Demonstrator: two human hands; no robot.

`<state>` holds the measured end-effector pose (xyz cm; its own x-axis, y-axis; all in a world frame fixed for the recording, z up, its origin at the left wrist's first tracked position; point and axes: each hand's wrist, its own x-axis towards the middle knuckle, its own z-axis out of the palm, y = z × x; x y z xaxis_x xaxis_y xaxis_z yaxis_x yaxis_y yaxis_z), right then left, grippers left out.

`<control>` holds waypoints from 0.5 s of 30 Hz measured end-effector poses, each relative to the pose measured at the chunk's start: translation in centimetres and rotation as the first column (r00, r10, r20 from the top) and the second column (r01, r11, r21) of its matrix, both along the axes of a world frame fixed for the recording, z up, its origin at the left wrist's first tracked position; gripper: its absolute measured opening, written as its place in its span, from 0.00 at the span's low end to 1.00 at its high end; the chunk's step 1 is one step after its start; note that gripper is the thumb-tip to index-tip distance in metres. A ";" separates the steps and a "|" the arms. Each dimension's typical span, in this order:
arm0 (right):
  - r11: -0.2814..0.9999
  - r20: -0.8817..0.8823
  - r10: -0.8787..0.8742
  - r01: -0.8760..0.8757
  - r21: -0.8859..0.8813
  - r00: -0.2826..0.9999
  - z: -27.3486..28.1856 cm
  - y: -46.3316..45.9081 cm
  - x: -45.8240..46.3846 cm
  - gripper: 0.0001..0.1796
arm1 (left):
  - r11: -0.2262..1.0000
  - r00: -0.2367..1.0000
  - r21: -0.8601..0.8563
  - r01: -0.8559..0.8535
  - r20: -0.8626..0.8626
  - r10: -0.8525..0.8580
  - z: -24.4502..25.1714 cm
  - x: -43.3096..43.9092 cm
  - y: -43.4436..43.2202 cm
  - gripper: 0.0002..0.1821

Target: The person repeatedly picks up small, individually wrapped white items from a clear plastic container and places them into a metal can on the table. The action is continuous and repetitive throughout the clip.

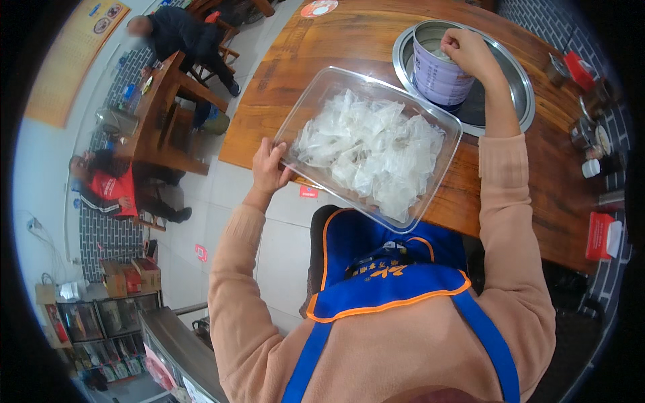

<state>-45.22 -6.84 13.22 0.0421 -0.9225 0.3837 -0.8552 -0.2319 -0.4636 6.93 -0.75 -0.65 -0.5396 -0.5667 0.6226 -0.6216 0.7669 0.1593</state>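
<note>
My left hand (268,165) grips the left corner of a clear plastic tray (330,80), thumb on the near side. The tray reaches past the table's front edge, over my blue apron (388,292). Heaped inside it are several crumpled, translucent plastic bags (373,146). A lilac cylindrical tin (441,80) bearing writing stands in the round metal-rimmed recess of the table. Over its mouth is my right hand (468,50), fingers curled together. Something whitish (441,54) shows in the tin below the fingertips; whether they pinch it is hard to see.
Jars (582,133) and a red tissue box (599,236) stand along the right side of the wooden table (282,90). At another table (166,111) on the left sit two people, one in dark clothes (184,35), one in a red apron (113,186). Below them are cardboard boxes (146,274).
</note>
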 end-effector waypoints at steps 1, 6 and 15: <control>1.000 -0.019 -0.008 0.008 0.013 1.000 -0.1 0.0 0.2 0.09 | 1.000 1.000 -0.003 -0.013 0.007 0.013 0.0 -0.1 0.3 0.26; 1.000 -0.065 -0.001 0.000 -0.020 0.998 -0.1 -0.1 0.6 0.09 | 0.999 0.999 -0.011 -0.041 -0.015 0.041 0.5 -0.7 0.6 0.25; 0.950 -0.030 0.176 -0.178 -0.256 0.984 1.2 2.3 5.3 0.08 | 0.998 0.998 0.031 -0.062 -0.014 0.063 1.1 -1.2 0.7 0.21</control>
